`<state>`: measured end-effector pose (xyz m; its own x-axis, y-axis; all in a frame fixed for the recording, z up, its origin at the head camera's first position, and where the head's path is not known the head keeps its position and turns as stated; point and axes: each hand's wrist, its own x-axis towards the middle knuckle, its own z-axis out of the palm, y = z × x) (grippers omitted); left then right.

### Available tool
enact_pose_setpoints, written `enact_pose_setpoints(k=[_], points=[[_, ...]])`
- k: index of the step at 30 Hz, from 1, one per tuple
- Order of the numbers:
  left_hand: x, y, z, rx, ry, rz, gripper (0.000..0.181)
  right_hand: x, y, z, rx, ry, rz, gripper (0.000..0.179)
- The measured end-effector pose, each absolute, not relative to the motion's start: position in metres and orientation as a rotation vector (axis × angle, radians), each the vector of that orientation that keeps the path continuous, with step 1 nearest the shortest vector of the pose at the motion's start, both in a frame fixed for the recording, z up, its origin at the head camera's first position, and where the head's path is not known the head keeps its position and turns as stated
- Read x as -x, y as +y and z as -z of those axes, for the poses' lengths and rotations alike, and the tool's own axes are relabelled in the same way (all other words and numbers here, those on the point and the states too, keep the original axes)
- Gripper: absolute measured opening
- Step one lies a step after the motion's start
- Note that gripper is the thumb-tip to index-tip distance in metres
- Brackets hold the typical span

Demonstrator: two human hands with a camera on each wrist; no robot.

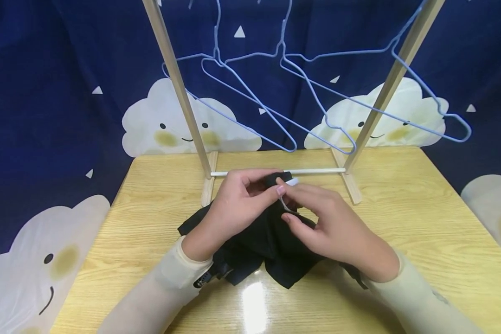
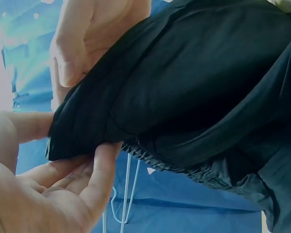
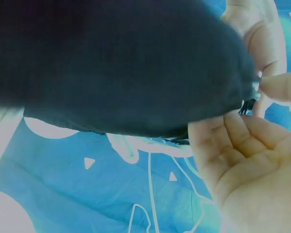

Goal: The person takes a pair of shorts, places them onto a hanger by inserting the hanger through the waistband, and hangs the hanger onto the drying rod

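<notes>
A black garment (image 1: 250,241) with a gathered elastic band lies bunched in the middle of the table, its upper edge raised between both hands. My left hand (image 1: 238,199) pinches this edge from the left, thumb on the near side. From the right, my right hand (image 1: 338,222) pinches the same edge close to the left thumb. A small white tag (image 1: 292,182) shows at the right fingertips. In the left wrist view, the cloth (image 2: 184,73) drapes from the fingers, with its gathered band below. Dark cloth (image 3: 136,73) fills much of the right wrist view.
Behind the hands stands a wooden rack with two posts (image 1: 185,99) and a white lower bar (image 1: 317,171). Several blue wire hangers (image 1: 250,95) hang over the back of the table (image 1: 150,185). A dark blue cloud-print curtain (image 1: 87,46) backs the scene.
</notes>
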<state>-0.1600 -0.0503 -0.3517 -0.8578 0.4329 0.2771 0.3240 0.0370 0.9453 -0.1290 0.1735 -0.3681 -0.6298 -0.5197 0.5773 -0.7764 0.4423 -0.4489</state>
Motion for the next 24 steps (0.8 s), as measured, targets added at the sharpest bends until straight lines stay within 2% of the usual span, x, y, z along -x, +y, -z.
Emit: enact_pose_setpoints(k=[12, 18, 24], points=[[0.153, -0.055, 0.346, -0.882, 2.408, -1.788, 0.028, 0.127, 0.173, 0.365, -0.946, -2.260, -1.040, 0.038], [0.145, -0.057, 0.341, -1.065, 2.547, -1.623, 0.025, 0.130, 0.174, 0.364, -0.888, -2.256, -1.016, 0.047], [0.142, -0.060, 0.337, -1.307, 2.572, -1.571, 0.023, 0.132, 0.173, 0.364, -1.039, -2.393, -1.026, 0.039]])
